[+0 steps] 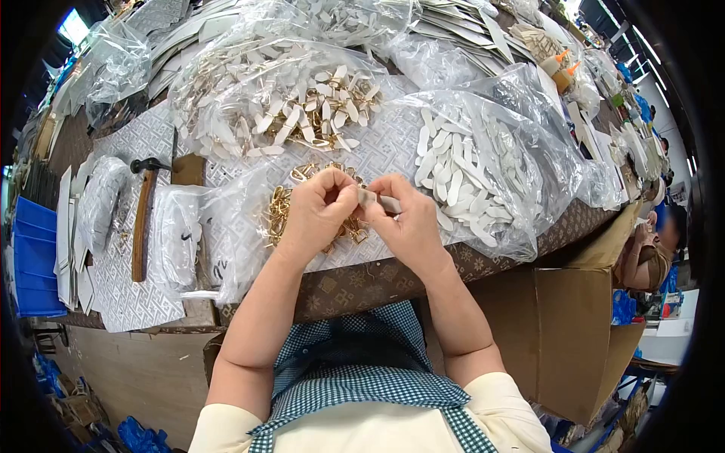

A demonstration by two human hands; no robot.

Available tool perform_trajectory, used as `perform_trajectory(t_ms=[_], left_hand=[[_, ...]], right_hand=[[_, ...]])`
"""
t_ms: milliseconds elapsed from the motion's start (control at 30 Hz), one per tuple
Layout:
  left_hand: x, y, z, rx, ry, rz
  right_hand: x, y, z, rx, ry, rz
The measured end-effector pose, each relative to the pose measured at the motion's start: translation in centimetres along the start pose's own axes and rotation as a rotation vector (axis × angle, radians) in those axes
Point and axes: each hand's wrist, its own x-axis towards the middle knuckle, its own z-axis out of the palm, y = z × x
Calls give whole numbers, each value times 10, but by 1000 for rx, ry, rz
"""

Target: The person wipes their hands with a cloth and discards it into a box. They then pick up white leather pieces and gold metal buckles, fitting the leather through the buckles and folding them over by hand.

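My left hand (323,208) and my right hand (406,219) meet above the table, fingertips pinched close together. Between them is a small pale strap tab (390,203), its flat end in my right fingers. My left fingers grip its other end; whether a buckle is there too is hidden. Beneath my hands lies a heap of gold metal buckles (279,215). Loose white strap tabs (455,170) spill from a clear bag on the right. Farther back, tabs joined to gold buckles (325,109) are piled at the mouth of another plastic bag.
A hammer (141,219) with a wooden handle lies at left beside plastic-wrapped packs (178,238). A blue bin (36,260) stands at the far left. An open cardboard box (559,325) is below the table's right edge. Another person (651,253) sits at far right.
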Motion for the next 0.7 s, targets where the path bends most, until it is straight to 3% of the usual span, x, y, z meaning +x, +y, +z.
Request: perform_trajectory(t_ms=[67,200,267,300,333,433,533,700], left_hand=[[1,1,-5,37,28,19],[5,-4,-6,-25,162,150],[4,-2,-10,81,196,195],[3,6,-11,344,204,264],[2,7,-12,455,130,363],[1,2,-12,744,-113,523],[-6,-1,-4,899,-173,495],[-7,-13,5,960,-129,444]], right_hand=[[6,-10,0,-40,-2,87],[31,-9,1,0,-7,-34],[57,-15,-8,5,-24,-61],[71,-16,-12,46,-8,-59],[85,-16,-15,86,11,-59],[112,-3,-29,-361,239,-361],[91,-9,-64,-195,22,-130],[24,11,-90,-437,-39,59]])
